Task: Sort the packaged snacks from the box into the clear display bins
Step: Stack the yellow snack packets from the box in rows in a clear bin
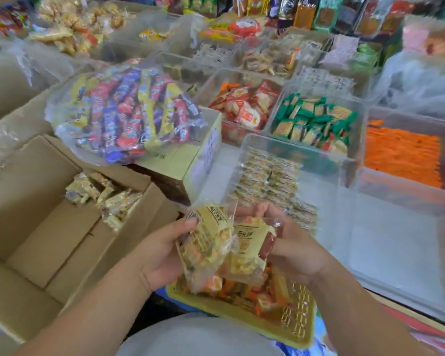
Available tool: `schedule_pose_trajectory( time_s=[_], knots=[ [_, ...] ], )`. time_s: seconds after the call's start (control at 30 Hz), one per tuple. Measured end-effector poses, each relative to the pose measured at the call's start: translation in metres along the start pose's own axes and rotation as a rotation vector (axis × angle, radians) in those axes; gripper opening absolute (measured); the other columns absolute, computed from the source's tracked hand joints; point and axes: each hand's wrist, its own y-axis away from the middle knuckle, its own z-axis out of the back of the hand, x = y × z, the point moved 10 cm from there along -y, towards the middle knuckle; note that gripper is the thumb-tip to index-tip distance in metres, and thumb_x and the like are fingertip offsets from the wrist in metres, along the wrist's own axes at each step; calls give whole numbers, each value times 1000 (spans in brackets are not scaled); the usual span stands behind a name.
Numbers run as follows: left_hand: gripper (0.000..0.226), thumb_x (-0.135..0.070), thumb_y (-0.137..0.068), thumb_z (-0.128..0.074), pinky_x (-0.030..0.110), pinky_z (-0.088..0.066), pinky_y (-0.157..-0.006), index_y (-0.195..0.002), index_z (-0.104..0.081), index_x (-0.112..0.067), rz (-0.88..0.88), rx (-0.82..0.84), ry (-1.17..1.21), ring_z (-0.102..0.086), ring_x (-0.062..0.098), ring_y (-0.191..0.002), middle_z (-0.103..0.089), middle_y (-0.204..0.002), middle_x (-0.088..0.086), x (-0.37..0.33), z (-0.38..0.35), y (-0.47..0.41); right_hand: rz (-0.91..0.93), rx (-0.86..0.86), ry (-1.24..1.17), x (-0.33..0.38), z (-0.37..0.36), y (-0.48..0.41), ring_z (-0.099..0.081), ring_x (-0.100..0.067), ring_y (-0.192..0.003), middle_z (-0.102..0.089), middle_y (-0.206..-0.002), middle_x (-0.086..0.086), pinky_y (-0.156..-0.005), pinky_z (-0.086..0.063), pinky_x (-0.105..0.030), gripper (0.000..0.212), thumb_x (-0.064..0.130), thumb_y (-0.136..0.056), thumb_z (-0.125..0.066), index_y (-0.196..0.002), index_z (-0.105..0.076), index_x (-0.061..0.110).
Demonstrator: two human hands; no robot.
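Together, the left hand (162,250) and right hand (297,249) clasp yellow snack packets (224,242) between them, above a yellow basket (288,327).

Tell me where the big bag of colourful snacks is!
In the head view the big bag lies left of centre on a closed carton, behind the open box and left of the bin of red packets.

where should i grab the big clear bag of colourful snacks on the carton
Probably the slack film along the near edge of the big clear bag, coming from the front: it lies flat and bulging on the carton, too wide to span.
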Motion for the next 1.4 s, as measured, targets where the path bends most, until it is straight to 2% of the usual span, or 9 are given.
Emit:
schedule_pose_trajectory(
  time_s=[0.17,0.27,0.33,0.53,0.7,0.83,0.97,1.2,1.4],
  knots=[
    [73,-27,-48,-103,43,-62,-79,-114,-79,-7,70,-95,-30,-75,31,-105,-74,-122,18,10,-8,-47,-4,-144,-63,3,58,19,-69,-22,-93,-70,-114,-11,-75,-56,-31,51,0,-71,-77,-116,-57,15],
    [47,-26,-65,-90,42,-64,-72,-109,-81,-11,68,-232,-169,-76,31,-101,-75,-119,16,8,4,-76,-32,-307,-13,-1,99,32,-66,-21,-96,-70,-104,-4,-81,-54,-32,40,10,-80,-74,-119,-66,13],
    [37,-27,-72,-80,38,-63,-59,-105,-78,-11,20,-339,-197,-78,28,-86,-78,-108,14,3,16,-93,-68,-374,71,-4,123,41,-67,-25,-105,-70,-117,-5,-89,-55,-38,34,14,-86,-69,-120,-65,11],
    [48,-36,-75,-75,34,-60,-56,-114,-67,-9,-56,-386,-263,-78,26,-80,-78,-105,15,-1,24,-128,-12,-636,408,44,193,49,-71,-11,-90,-76,-101,2,-79,-52,-24,14,18,-95,-68,-98,-66,31],
    [58,-41,-75,-78,39,-63,-65,-122,-68,-9,-34,-399,-289,-77,27,-96,-77,-114,12,1,37,-134,60,-818,1084,118,226,32,-63,12,-90,-71,-96,18,-73,-45,-7,20,30,-88,-76,-104,-66,37],
    [74,-48,-73,-88,51,-59,-92,-133,-63,-11,-34,-380,-401,-74,31,-109,-75,-122,13,3,43,-130,-61,-588,1733,122,220,-9,-69,-27,-95,-73,-102,-6,-79,-54,-32,23,23,-95,-66,-118,-70,25],
    [82,-52,-65,-91,56,-55,-98,-133,-62,-17,-64,-397,-477,-75,30,-107,-76,-119,8,0,40,-129,-309,-114,2226,79,216,-49,-61,-24,-96,-65,-91,3,-75,-55,-37,27,5,-92,-57,-107,-66,26],
    [95,-50,-61,-93,58,-52,-103,-141,-54,-17,-61,-382,-445,-74,30,-107,-76,-120,6,0,34,-127,-476,-17,2326,48,253,-64,-50,-24,-81,-50,-73,4,-74,-34,-36,33,4,-91,-49,-119,-52,21],
    [118,-50,-54,-93,57,-50,-106,-155,-39,-18,-65,-383,-408,-71,28,-116,-69,-134,5,-3,38,-126,-618,-92,2138,20,279,-65,-46,-20,-66,-46,-74,0,-57,-39,-33,25,6,-94,-48,-118,-52,14]
  ],
)
